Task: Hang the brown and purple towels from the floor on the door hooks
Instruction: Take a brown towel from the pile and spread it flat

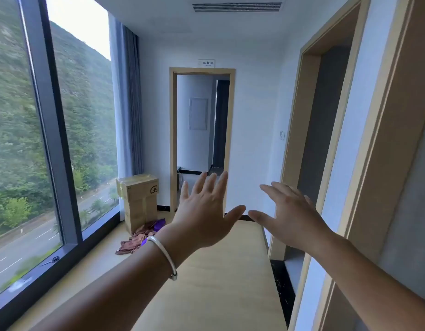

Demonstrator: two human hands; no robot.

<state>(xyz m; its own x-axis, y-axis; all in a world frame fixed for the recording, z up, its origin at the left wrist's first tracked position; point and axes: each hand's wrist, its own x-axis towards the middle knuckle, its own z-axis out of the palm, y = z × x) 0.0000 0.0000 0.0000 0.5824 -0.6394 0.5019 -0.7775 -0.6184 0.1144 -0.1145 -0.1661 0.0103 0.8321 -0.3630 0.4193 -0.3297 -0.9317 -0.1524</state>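
Observation:
A crumpled brown towel (135,241) lies on the wooden floor by the window, at the foot of a cardboard box. A purple towel (159,224) lies bunched against it, partly under the brown one. My left hand (201,216), with a silver bangle on the wrist, is stretched out in front of me with fingers spread and holds nothing. My right hand (290,216) is held out beside it, fingers straight, also holding nothing. Both hands are in the air, well above and to the right of the towels. No door hooks are visible.
Stacked cardboard boxes (138,199) stand in the corner by a grey curtain (131,103). A large window (51,139) runs along the left. An open doorway (201,139) is straight ahead and another door frame (321,127) is on the right.

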